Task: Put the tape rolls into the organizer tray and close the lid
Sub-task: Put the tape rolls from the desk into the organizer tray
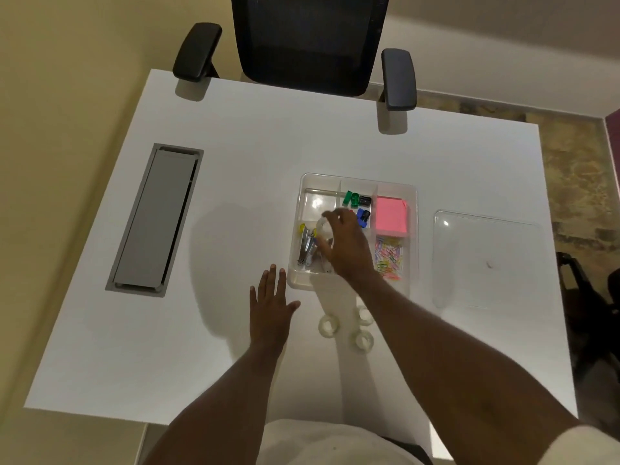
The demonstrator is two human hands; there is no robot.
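A clear organizer tray [359, 178] with several compartments sits at the middle of the white desk. My right hand [347, 245] hovers over the tray's middle and grips a clear tape roll [322, 228] by its edge. Three more clear tape rolls lie on the desk in front of the tray: one [328, 325] on the left, one [363, 340] nearest me, and one [365, 313] partly hidden by my right forearm. My left hand [270, 303] rests flat on the desk, fingers spread, just left of the tray's near corner. The clear lid [483, 260] lies to the right of the tray.
In the tray are pink sticky notes [392, 214], coloured paper clips [389, 255], green, black and blue binder clips [359, 204] and metal clips [307, 246]. A grey cable hatch [156, 218] is set in the desk's left side. A black office chair [308, 41] stands at the far edge.
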